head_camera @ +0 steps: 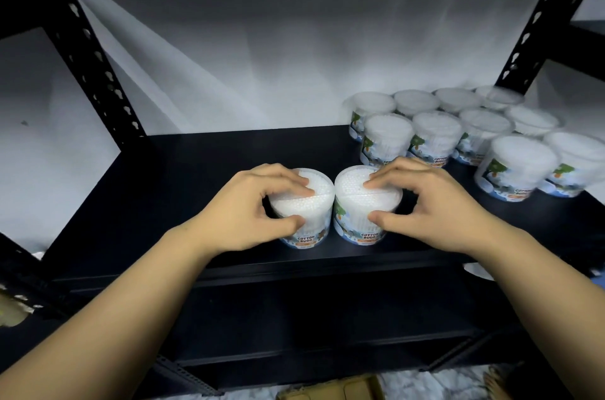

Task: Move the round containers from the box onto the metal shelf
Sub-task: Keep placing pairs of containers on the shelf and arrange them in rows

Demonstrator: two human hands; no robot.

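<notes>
Clear plastic shows the white cotton buds packed inside the two round containers you have hold of, which stand upright and touching each other near the front edge of the black metal shelf (163, 190). Your left hand (248, 209) curls over the left container (302, 213), fingers across its lid and thumb pressed against its near side; your right hand (425, 203) does the same on the right container (363, 200), fingertips on the lid and thumb on the near wall. Both containers carry a printed label reading "COTTON BUDS" low on the side facing you. Whether their bases rest fully on the shelf or hang just above it you cannot tell from this angle. Further back and to the right, a group of like containers (458, 134) stands in rows, upright and close together, reaching to the far right corner beside the right upright post (537, 16); that group is blurred, so its exact count is unclear. The left upright post (82, 49), black and punched with slots, rises at the far left corner. Behind the shelf is a pale wall (262, 49). At the bottom edge, near you, a strip of brown cardboard (330, 391) shows below the shelf frame.
</notes>
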